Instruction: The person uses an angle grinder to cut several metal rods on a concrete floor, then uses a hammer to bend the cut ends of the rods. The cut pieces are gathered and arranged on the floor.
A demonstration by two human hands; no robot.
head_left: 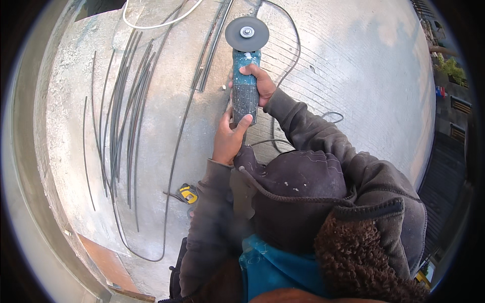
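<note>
A teal and dark angle grinder [244,86] is held upright in the picture, with its dark disc [236,38] at the top. My right hand [260,85] wraps round the grinder's front body from the right, thumb across its top. My left hand [230,135] grips the lower end, thumb over the casing; some of its fingers are hidden behind the tool. A black cord [297,55] loops over the concrete to the right of the grinder.
Several thin steel bars [115,126] lie on the pale concrete floor [353,76] at left, more bars [212,45] near the top. A yellow tape measure [188,193] is beside my left forearm, a white hose [135,24] at top left. A step edge runs along the left; plants [449,68] stand far right.
</note>
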